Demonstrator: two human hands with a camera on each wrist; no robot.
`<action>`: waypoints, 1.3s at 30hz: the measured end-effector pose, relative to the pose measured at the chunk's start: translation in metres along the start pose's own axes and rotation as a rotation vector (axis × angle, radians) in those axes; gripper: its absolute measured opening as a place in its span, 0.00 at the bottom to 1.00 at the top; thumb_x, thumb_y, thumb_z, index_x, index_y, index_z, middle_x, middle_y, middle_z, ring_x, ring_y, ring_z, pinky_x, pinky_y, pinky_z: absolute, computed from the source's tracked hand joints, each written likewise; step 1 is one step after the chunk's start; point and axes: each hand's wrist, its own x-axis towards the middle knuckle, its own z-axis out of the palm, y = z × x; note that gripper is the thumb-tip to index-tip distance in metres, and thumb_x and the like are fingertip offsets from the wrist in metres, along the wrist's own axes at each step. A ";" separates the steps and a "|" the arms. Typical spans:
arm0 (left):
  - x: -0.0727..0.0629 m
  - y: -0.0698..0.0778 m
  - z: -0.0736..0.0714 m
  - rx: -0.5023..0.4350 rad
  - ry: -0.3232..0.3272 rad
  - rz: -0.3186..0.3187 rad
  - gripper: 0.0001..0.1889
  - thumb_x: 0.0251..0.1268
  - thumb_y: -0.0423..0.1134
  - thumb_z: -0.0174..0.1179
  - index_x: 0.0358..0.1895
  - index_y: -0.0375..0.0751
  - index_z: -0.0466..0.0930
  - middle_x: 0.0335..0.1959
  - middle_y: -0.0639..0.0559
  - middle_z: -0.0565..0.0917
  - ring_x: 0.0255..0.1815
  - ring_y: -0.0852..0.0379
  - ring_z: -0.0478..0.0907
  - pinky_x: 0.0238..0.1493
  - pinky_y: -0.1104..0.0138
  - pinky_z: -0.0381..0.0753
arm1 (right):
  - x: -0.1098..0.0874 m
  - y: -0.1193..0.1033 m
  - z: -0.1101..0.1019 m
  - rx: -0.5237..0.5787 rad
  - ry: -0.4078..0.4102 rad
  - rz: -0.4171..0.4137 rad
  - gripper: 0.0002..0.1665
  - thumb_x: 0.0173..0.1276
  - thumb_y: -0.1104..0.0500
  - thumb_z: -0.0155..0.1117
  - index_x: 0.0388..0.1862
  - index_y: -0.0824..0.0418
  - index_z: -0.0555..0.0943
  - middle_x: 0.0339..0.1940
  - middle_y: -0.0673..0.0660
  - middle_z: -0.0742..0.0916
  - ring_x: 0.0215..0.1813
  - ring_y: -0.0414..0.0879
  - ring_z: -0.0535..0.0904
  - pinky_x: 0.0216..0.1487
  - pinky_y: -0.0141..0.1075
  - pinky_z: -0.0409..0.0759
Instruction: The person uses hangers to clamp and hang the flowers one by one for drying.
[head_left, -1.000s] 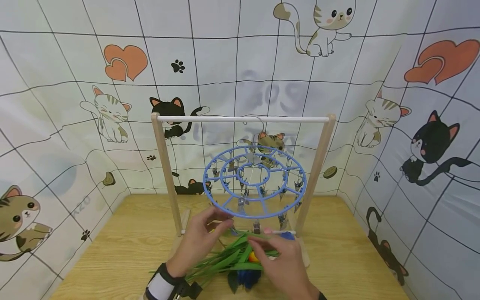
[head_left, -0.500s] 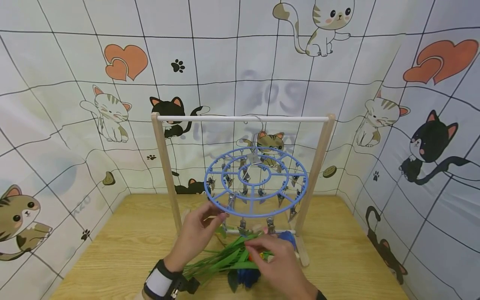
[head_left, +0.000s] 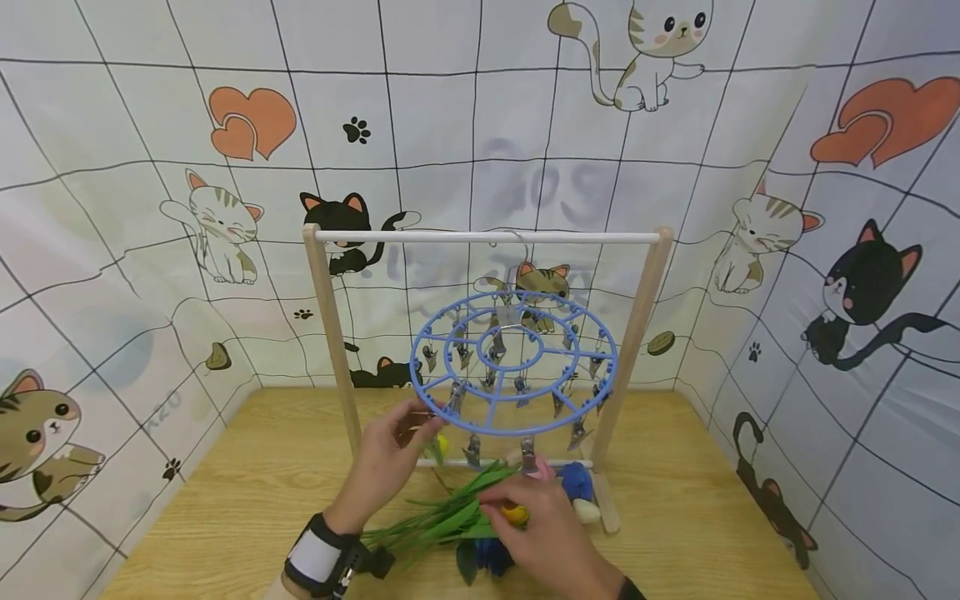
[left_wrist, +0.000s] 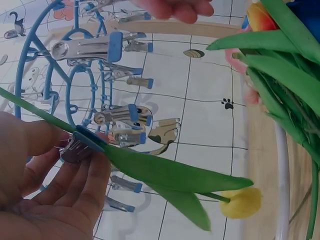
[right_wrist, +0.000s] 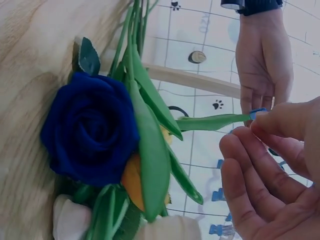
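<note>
My left hand (head_left: pixel 386 458) is at the front left rim of a round blue clip hanger (head_left: pixel 513 432). In the left wrist view, its thumb and fingers pinch a metal clip (left_wrist: pixel 75 151) with blue tips. The clip's tips sit across the green stem of a yellow tulip (left_wrist: pixel 241 202), whose bloom hangs downward. My right hand (head_left: pixel 543 521) hovers over a bunch of artificial flowers (head_left: pixel 442 521), fingers loosely bent, nothing held between them. A blue rose (right_wrist: pixel 90 129), orange-yellow petals (right_wrist: pixel 134 182) and green leaves lie beside it in the right wrist view.
The hanger hangs from the white bar (head_left: pixel 450 238) of a wooden rack (head_left: pixel 636 333), with several other metal clips dangling. A second blue flower (head_left: pixel 576 481) and a whitish bloom (head_left: pixel 587 510) lie near the rack's right foot. Cat-printed cloth walls (head_left: pixel 420 117) surround the wooden table (head_left: pixel 690 500).
The hanger has turned, its front clips shifting left. My left hand has drifted slightly left with it, and the yellow tulip now shows below. My right hand has moved a little left.
</note>
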 end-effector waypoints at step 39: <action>-0.035 -0.042 -0.029 0.149 0.057 -0.035 0.13 0.89 0.37 0.68 0.67 0.43 0.89 0.63 0.48 0.95 0.60 0.49 0.95 0.60 0.67 0.94 | 0.006 0.018 0.023 -0.375 -0.362 -0.028 0.07 0.81 0.52 0.82 0.55 0.45 0.96 0.50 0.41 0.93 0.57 0.40 0.85 0.58 0.43 0.87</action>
